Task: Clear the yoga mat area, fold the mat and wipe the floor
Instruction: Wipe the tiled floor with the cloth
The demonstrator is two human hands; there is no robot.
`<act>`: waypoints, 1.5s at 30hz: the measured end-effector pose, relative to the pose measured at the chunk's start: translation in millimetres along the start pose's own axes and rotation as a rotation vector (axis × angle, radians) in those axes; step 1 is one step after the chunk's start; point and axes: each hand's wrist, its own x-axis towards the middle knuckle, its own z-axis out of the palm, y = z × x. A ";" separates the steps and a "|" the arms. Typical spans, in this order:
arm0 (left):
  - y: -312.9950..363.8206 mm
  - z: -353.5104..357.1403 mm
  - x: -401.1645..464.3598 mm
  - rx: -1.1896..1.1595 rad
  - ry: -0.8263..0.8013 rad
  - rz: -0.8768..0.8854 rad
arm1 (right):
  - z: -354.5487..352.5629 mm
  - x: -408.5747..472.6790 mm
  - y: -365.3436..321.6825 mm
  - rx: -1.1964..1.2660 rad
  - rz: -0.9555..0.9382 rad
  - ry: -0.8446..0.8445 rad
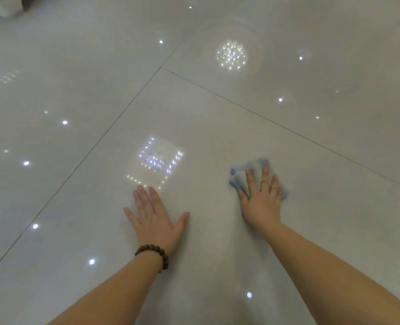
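A crumpled blue and pale green cloth (253, 171) lies on the glossy pale tiled floor (217, 118). My right hand (262, 198) presses flat on top of it, fingers straight and spread. To its left, my left hand (155, 216) rests palm down on the bare tile with fingers spread; a dark beaded bracelet (154, 254) circles that wrist. No yoga mat shows in the view.
Dark grout lines (114, 127) cross the floor and meet near the upper middle. Reflections of ceiling lights (232, 55) dot the tiles. A white object (4, 5) with a dark edge sits at the far top left corner.
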 end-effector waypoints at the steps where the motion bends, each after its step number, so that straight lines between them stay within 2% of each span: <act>1: 20.3 14.4 -26.1 0.026 -0.055 0.073 | 7.6 -8.6 -7.7 -0.015 -0.083 0.052; 3: 53.5 44.3 -68.7 0.049 -0.165 0.159 | 16.1 -27.0 -12.3 -0.071 -0.329 0.053; 5: 70.4 57.8 -90.4 0.062 -0.236 0.168 | 19.6 -38.8 7.2 -0.136 -0.513 0.029; 7: 76.3 59.1 -93.4 0.127 -0.295 0.168 | 21.8 -50.1 50.2 -0.127 -0.517 0.075; 9: 76.2 58.8 -94.3 0.210 -0.326 0.152 | 30.6 -74.1 113.7 -0.074 -0.303 0.109; 13: 82.2 51.5 -96.1 0.228 -0.370 0.122 | 28.6 -141.3 245.5 0.135 0.389 0.165; 15: 90.5 50.9 -106.0 0.201 -0.345 0.142 | 26.9 -156.1 252.0 0.299 0.782 0.187; 16: 95.7 54.5 -113.6 0.181 -0.343 0.162 | 29.0 -158.8 235.8 0.325 0.893 0.202; 17: 101.4 58.6 -122.5 0.170 -0.357 0.183 | 34.1 -160.2 213.7 0.318 0.861 0.248; 18: 106.2 63.6 -131.3 0.173 -0.378 0.199 | 42.3 -162.1 189.7 0.278 0.687 0.290; 20: 110.7 73.4 -143.1 0.207 -0.399 0.213 | 61.4 -178.5 154.0 0.111 0.146 0.253; 21: 111.4 76.2 -144.7 0.228 -0.397 0.212 | 68.7 -189.5 154.6 0.033 -0.061 0.217; 22: 111.1 77.6 -144.9 0.244 -0.393 0.207 | 70.9 -200.2 167.1 0.004 -0.158 0.188; 23: 111.1 77.4 -144.8 0.259 -0.383 0.205 | 72.7 -213.2 187.4 0.011 -0.148 0.190; 24: 111.4 77.2 -144.8 0.278 -0.372 0.206 | 73.1 -228.9 209.2 0.035 -0.041 0.195; 27: 114.5 77.2 -146.6 0.311 -0.347 0.198 | 72.3 -269.9 258.9 0.112 0.431 0.204; 30: 116.2 77.7 -148.1 0.325 -0.344 0.194 | 70.7 -266.0 247.7 0.251 0.727 0.198; 31: 116.0 78.7 -147.7 0.326 -0.339 0.192 | 70.6 -262.4 233.0 0.280 0.748 0.197; 32: 115.9 79.9 -147.4 0.330 -0.333 0.192 | 71.6 -261.8 216.3 0.273 0.688 0.209; 35: 115.5 80.8 -148.8 0.329 -0.313 0.191 | 82.9 -278.4 184.7 0.098 0.220 0.165; 37: 114.8 80.7 -148.8 0.325 -0.307 0.193 | 85.1 -287.6 204.9 0.018 0.072 0.150; 38: 115.3 80.0 -148.3 0.329 -0.314 0.191 | 83.2 -290.4 219.9 0.014 0.135 0.155; 41: 117.8 75.2 -144.7 0.368 -0.381 0.175 | 66.9 -297.0 261.6 0.102 0.562 0.102; 42: 119.0 71.0 -142.4 0.386 -0.411 0.173 | 58.8 -294.8 270.4 0.132 0.629 0.061; 45: 126.2 41.6 -141.9 0.427 -0.469 0.205 | 21.4 -279.8 274.1 0.190 0.640 -0.026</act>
